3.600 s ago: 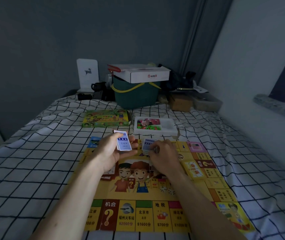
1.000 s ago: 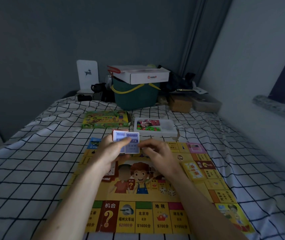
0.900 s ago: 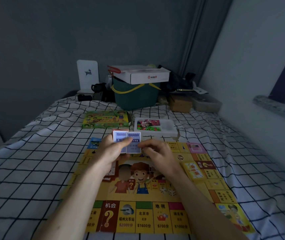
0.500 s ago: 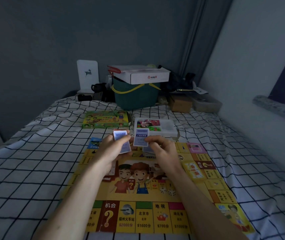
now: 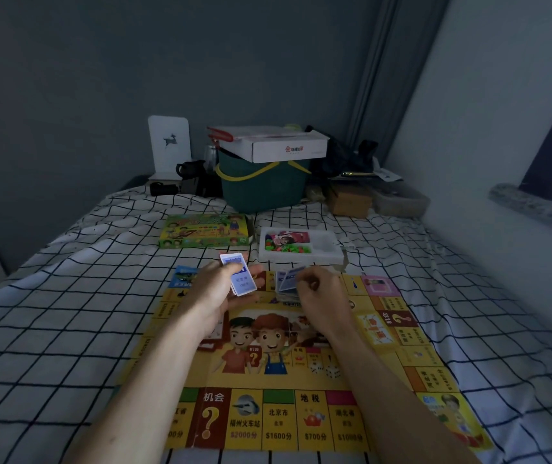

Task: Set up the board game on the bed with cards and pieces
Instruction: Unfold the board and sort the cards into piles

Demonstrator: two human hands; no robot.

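A yellow game board point(image 5: 301, 416) lies flat on the checked bed. Over its far edge my left hand point(image 5: 216, 293) holds a small stack of blue cards point(image 5: 239, 277), faces toward me. My right hand point(image 5: 323, 296) pinches a single blue card point(image 5: 289, 279) down low, over a few cards lying on the board's far side. A yellow card stack point(image 5: 373, 328) rests on the board at the right. Beyond the board stand the green game box point(image 5: 206, 231) and a white tray of pieces point(image 5: 326, 249).
A dark green basket point(image 5: 261, 185) topped by a white carton point(image 5: 274, 147) stands at the bed's head, with a white deer-print stand point(image 5: 168, 145), dark items and brown boxes point(image 5: 350, 199) beside it. A wall runs along the right.
My right hand drew one card off the stack in my left hand and has lowered it toward the cards on the board's far side. My left hand stayed put.
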